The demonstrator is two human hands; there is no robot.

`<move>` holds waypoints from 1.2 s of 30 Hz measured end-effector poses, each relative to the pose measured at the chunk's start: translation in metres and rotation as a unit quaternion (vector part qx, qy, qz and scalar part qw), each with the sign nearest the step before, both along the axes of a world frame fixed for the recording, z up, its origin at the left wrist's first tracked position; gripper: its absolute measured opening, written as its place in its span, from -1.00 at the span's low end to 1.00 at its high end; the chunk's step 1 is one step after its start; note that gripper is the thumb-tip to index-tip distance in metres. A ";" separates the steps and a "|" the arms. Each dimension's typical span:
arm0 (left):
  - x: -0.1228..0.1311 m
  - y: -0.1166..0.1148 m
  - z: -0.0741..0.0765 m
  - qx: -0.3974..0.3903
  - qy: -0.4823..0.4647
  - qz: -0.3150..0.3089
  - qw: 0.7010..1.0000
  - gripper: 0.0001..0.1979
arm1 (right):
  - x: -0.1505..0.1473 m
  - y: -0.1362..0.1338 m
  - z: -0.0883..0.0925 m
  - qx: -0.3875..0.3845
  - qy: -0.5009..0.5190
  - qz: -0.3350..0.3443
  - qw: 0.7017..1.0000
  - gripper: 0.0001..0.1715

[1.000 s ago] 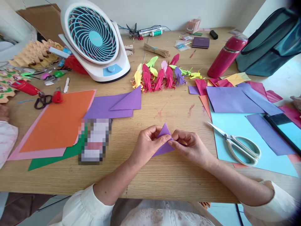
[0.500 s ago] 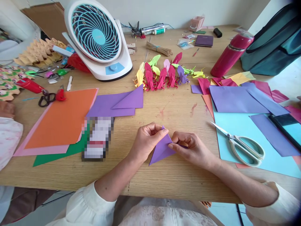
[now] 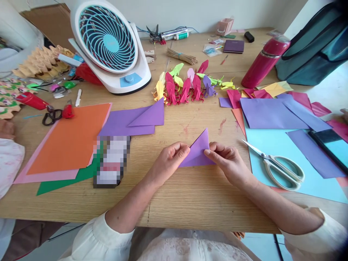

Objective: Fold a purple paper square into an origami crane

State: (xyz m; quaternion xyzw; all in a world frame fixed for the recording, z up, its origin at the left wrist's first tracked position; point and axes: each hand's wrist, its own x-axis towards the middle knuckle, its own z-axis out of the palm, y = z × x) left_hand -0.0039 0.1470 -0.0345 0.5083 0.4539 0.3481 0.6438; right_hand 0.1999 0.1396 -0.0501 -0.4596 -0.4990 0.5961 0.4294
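A small purple paper triangle (image 3: 199,151) lies on the wooden table (image 3: 174,195) in front of me, its tip pointing away. My left hand (image 3: 168,161) pinches its left corner with curled fingers. My right hand (image 3: 227,159) pinches its right edge. Both hands rest on the table top.
White-handled scissors (image 3: 277,168) lie on a light blue sheet (image 3: 272,145) to the right. Purple sheets (image 3: 136,119), an orange sheet (image 3: 67,139), a row of folded paper figures (image 3: 187,87), a white fan (image 3: 108,43), a red bottle (image 3: 262,61) and a teal bag (image 3: 312,50) stand around. A person's sleeve (image 3: 8,163) shows at the left edge.
The purple piece has been turned and laid flat, its tip now pointing away to the upper right. Both hands shifted a little apart and farther up the table.
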 end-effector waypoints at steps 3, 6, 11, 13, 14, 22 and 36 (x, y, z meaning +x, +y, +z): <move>0.001 -0.001 0.000 0.068 0.056 -0.002 0.996 -0.75 | 0.003 0.003 -0.003 -0.010 0.029 -0.041 0.999 -0.59; 0.002 -0.001 -0.002 0.115 0.097 0.014 0.989 -0.79 | 0.003 0.003 -0.002 -0.023 0.042 -0.035 0.998 -0.62; 0.004 -0.004 -0.006 0.137 0.138 -0.016 0.981 -0.75 | 0.002 0.003 -0.003 -0.047 0.031 0.046 0.997 -0.61; 0.005 -0.005 -0.008 0.150 0.141 -0.021 0.978 -0.79 | 0.001 0.002 -0.005 -0.035 0.014 0.057 0.998 -0.62; 0.006 -0.006 -0.009 0.161 0.145 -0.016 0.976 -0.80 | 0.001 0.001 -0.005 -0.026 0.003 0.061 0.998 -0.63; 0.004 -0.005 -0.010 0.158 0.163 0.006 0.974 -0.78 | -0.001 -0.001 -0.006 0.002 -0.045 0.037 0.998 -0.64; -0.015 0.009 -0.006 0.035 0.069 0.084 0.994 -0.74 | 0.008 0.005 -0.004 -0.025 -0.056 0.014 0.998 -0.45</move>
